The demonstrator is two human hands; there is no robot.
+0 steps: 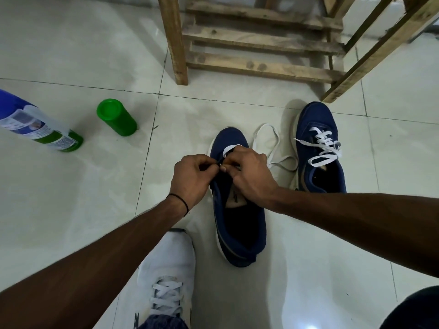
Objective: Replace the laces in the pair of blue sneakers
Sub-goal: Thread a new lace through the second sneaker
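Near sneaker (240,222) on the floor (95,186), toe pointing away, with both hands meeting over its eyelet rows. Left hand (193,179) and right hand (251,173) each pinch closed on the tip of a white lace (273,148), whose slack loops just right of the sneaker. Far sneaker (318,148), further right, already carries a lace. Step in hand, by judgement: threading a lower eyelet. The next move calls for pushing the tip through and drawing the slack even. Two bottles (116,117) stand well left.
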